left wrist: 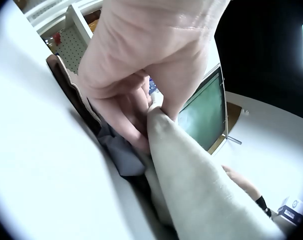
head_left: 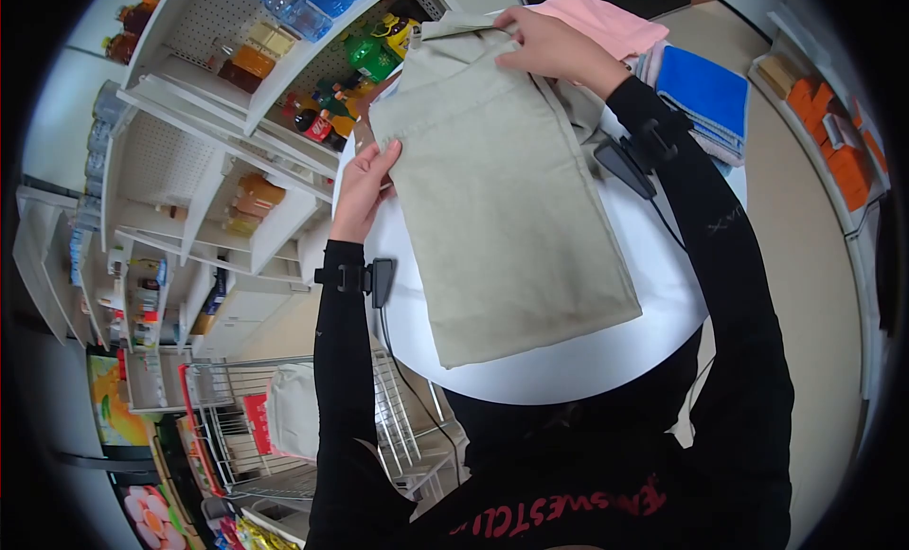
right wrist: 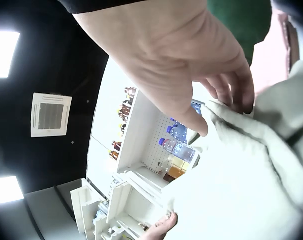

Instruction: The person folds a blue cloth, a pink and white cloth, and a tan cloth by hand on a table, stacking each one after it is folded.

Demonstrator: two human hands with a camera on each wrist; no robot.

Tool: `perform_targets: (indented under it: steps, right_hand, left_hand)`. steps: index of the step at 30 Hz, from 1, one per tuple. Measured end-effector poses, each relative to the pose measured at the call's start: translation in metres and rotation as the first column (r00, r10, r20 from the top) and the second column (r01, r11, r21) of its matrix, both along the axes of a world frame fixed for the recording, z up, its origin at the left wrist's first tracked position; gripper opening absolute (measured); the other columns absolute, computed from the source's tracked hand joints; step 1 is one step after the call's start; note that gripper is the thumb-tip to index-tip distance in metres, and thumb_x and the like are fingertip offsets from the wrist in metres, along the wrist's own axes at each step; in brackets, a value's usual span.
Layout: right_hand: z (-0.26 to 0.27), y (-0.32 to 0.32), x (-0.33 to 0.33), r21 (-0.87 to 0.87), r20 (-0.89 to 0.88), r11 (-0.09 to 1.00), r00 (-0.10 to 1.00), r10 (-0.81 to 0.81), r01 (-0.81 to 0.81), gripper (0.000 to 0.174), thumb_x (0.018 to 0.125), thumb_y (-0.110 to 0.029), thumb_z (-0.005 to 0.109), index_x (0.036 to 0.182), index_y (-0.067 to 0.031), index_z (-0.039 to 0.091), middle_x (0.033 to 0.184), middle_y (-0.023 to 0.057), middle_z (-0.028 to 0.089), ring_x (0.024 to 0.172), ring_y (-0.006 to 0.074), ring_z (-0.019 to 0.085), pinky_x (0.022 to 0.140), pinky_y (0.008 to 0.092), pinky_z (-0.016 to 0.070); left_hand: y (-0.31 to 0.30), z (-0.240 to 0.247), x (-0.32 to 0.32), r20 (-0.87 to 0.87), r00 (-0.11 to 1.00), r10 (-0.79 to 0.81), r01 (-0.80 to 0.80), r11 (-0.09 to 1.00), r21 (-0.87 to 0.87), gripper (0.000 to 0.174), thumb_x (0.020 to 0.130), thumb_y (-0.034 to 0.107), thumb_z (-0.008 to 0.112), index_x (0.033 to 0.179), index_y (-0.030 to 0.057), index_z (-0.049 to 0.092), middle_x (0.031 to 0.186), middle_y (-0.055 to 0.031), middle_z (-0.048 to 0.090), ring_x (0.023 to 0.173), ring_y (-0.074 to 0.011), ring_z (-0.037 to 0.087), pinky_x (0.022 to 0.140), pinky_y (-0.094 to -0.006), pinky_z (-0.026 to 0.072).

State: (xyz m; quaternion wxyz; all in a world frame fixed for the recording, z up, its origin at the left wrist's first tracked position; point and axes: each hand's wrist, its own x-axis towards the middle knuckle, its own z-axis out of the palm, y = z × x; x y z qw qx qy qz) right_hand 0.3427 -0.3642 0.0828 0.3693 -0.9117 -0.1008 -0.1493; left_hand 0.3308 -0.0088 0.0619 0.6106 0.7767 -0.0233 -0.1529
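A pair of pale grey-green trousers [head_left: 511, 200], folded lengthwise, lies over the white round table [head_left: 407, 323], its waistband end away from the body. My left hand [head_left: 363, 188] pinches the left edge below the waistband; in the left wrist view, thumb and fingers [left wrist: 124, 120] close on the cloth. At the top, my right hand [head_left: 561, 48] grips the waistband corner between thumb and fingers, and the right wrist view shows the cloth [right wrist: 241, 150] bunched there. Dark grey fabric [left wrist: 121, 152] and a brown-edged item [left wrist: 74, 92] show beside the left hand.
Right of the trousers sit a pink cloth [head_left: 606, 22] and a stack with a blue towel [head_left: 703, 94]. Shelves with bottles [head_left: 365, 53] stand on the left and at the back. A wire shopping cart [head_left: 227, 436] holding a pale item stands at lower left.
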Motion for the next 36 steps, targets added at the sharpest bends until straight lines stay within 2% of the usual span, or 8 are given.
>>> perform_targets:
  steps: [4, 6, 10, 18, 23, 26, 33, 36]
  right_hand:
    - [-0.008, -0.009, -0.021, 0.106, -0.184, 0.992, 0.982, -0.050, 0.071, 0.057, 0.089, -0.031, 0.080, 0.134, 0.0003, 0.062, 0.108, 0.0131, 0.074, 0.091, 0.0199, 0.072, 0.073, 0.0345, 0.0581]
    - [-0.014, -0.011, -0.026, 0.223, -0.394, 0.974, 0.911, 0.124, -0.036, 0.061, 0.089, -0.028, 0.082, 0.137, 0.0023, 0.060, 0.114, 0.0114, 0.074, 0.097, 0.0152, 0.071, 0.080, 0.0300, 0.0579]
    - [-0.039, -0.009, -0.039, 0.473, -0.234, 0.881, 0.961, 0.146, -0.018, 0.060, 0.090, -0.021, 0.084, 0.139, 0.0026, 0.060, 0.118, 0.0099, 0.075, 0.102, 0.0140, 0.071, 0.089, 0.0285, 0.0569]
    - [-0.031, -0.002, -0.042, 0.457, 0.062, 0.886, 0.996, 0.056, -0.079, 0.054, 0.094, -0.017, 0.082, 0.139, 0.0031, 0.060, 0.117, 0.0088, 0.075, 0.105, 0.0135, 0.071, 0.095, 0.0282, 0.0555]
    - [-0.021, 0.010, -0.051, 0.643, 0.018, 0.765, 1.000, 0.024, -0.030, 0.054, 0.095, -0.018, 0.081, 0.140, 0.0028, 0.060, 0.118, 0.0081, 0.075, 0.105, 0.0128, 0.070, 0.095, 0.0277, 0.0552]
    - [-0.032, 0.003, -0.046, 0.453, -0.369, 0.892, 0.907, 0.200, -0.012, 0.052, 0.095, -0.018, 0.080, 0.140, 0.0019, 0.062, 0.119, 0.0073, 0.075, 0.104, 0.0126, 0.070, 0.095, 0.0270, 0.0544]
    - [-0.040, 0.003, -0.047, 0.501, -0.280, 0.866, 0.949, 0.144, 0.017, 0.047, 0.096, -0.014, 0.079, 0.138, 0.0016, 0.065, 0.119, 0.0066, 0.075, 0.103, 0.0123, 0.070, 0.094, 0.0266, 0.0544]
    - [-0.041, -0.001, -0.046, 0.533, -0.208, 0.846, 0.968, 0.139, -0.007, 0.045, 0.096, -0.012, 0.079, 0.136, 0.0016, 0.066, 0.120, 0.0067, 0.075, 0.102, 0.0122, 0.070, 0.093, 0.0270, 0.0548]
  left_hand:
    - [-0.015, 0.002, 0.006, 0.169, 0.983, 0.065, -0.059, 0.997, -0.042, 0.031, 0.101, 0.032, 0.077, 0.121, 0.0098, 0.071, 0.093, 0.0066, 0.077, 0.076, -0.0003, 0.066, 0.070, -0.0187, 0.0501]
    - [-0.018, 0.005, 0.010, 0.179, 0.982, 0.063, -0.054, 0.997, -0.056, 0.032, 0.100, 0.032, 0.077, 0.122, 0.0092, 0.071, 0.093, 0.0057, 0.077, 0.076, -0.0005, 0.066, 0.069, -0.0191, 0.0501]
    - [-0.014, 0.014, 0.012, 0.200, 0.979, -0.027, 0.024, 0.999, 0.021, 0.036, 0.099, 0.031, 0.079, 0.125, 0.0073, 0.070, 0.093, 0.0038, 0.078, 0.076, -0.0010, 0.066, 0.068, -0.0201, 0.0501]
    - [0.001, 0.015, 0.000, 0.181, 0.971, -0.153, 0.129, 0.982, 0.137, 0.040, 0.097, 0.031, 0.080, 0.126, 0.0044, 0.069, 0.091, 0.0034, 0.079, 0.072, -0.0015, 0.063, 0.066, -0.0208, 0.0496]
    - [0.006, 0.013, 0.009, 0.243, 0.966, -0.088, 0.053, 0.988, 0.147, 0.041, 0.097, 0.031, 0.081, 0.125, 0.0039, 0.069, 0.089, 0.0027, 0.079, 0.075, -0.0020, 0.065, 0.066, -0.0209, 0.0512]
    - [0.005, 0.021, 0.003, 0.192, 0.974, -0.116, 0.073, 0.974, 0.215, 0.042, 0.097, 0.031, 0.081, 0.126, 0.0038, 0.069, 0.091, 0.0020, 0.079, 0.077, -0.0028, 0.068, 0.068, -0.0214, 0.0532]
    - [0.012, 0.017, 0.005, 0.170, 0.980, -0.106, 0.058, 0.962, 0.266, 0.043, 0.096, 0.027, 0.082, 0.129, 0.0035, 0.068, 0.098, -0.0007, 0.081, 0.084, -0.0050, 0.072, 0.075, -0.0228, 0.0579]
    - [0.013, 0.018, 0.003, 0.220, 0.968, -0.123, 0.115, 0.992, 0.049, 0.038, 0.096, 0.020, 0.081, 0.129, 0.0030, 0.069, 0.103, -0.0019, 0.081, 0.086, -0.0057, 0.073, 0.075, -0.0229, 0.0579]
